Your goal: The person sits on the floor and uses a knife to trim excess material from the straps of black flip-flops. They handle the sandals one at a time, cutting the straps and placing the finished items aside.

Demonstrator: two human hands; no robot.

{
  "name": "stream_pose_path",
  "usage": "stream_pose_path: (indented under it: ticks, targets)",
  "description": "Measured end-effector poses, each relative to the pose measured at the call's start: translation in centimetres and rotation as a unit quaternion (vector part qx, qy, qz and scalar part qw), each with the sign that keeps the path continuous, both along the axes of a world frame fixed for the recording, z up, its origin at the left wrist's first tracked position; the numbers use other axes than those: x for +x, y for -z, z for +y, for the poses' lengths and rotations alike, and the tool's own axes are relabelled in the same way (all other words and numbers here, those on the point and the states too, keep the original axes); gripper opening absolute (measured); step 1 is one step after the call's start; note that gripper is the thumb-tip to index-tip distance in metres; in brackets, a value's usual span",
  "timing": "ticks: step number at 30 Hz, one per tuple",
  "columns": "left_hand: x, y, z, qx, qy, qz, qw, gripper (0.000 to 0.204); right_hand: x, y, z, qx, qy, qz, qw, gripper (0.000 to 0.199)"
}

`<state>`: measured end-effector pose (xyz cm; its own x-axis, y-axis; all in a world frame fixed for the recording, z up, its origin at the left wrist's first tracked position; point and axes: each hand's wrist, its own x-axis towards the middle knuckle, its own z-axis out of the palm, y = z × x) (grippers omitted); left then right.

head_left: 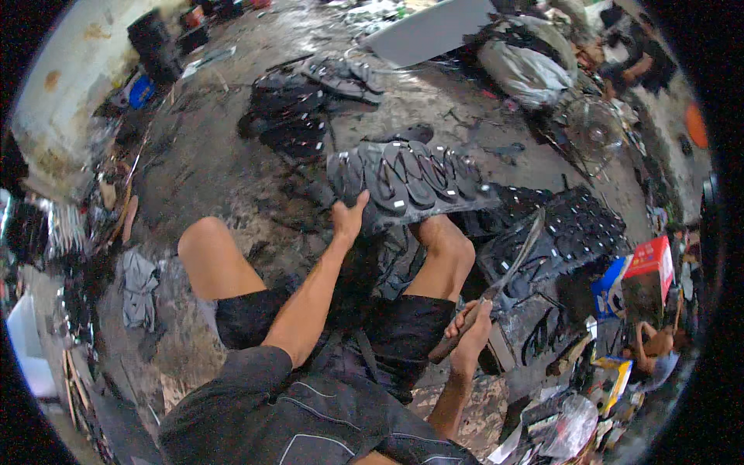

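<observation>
My left hand (351, 217) grips the left end of a row of dark grey thong sandals (418, 182), its thumb lying over the edge sandal. The sandals sit side by side, joined in one panel, tilted above my right knee. White spots mark their ends. In my right hand (469, 333), near my right thigh, is a long-bladed knife (510, 273), held by its brown handle. Its blade points up and away, apart from the panel, over another spread of dark sandals (581, 229) on the floor.
A pile of dark sandals (291, 108) lies ahead. Beyond are a pale board (430, 35) and a stuffed sack (531, 66). A fan (593, 124), a red box (651, 267) and another person (655, 349) are at the right. Grey cloth (139, 291) lies left.
</observation>
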<state>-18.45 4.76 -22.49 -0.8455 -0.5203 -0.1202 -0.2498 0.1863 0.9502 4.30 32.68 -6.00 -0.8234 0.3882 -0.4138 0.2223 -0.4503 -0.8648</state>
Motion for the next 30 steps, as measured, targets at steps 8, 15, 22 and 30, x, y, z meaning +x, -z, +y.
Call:
stream_pose_path:
  ticks: [8,15,22,30]
  targets:
    - [-2.3,-3.4,-1.3,0.056,0.112,-0.075,0.989,0.076,-0.1,0.6,0.5,0.128,-0.053,0.053,0.989,0.027]
    - [2.2,-4.8,-2.7,0.034,0.107,-0.115,0.987,0.068,-3.5,1.6,-7.5,0.209,-0.206,0.037,0.955,0.028]
    - [0.5,-8.4,-4.6,0.057,0.078,-0.192,0.977,0.084,-2.0,3.8,-10.6,0.232,-0.348,-0.067,0.906,0.036]
    - [1.5,-10.0,-2.9,0.154,0.117,-0.145,0.97,0.055,-9.6,7.9,-11.3,0.294,-0.375,-0.013,0.879,0.05]
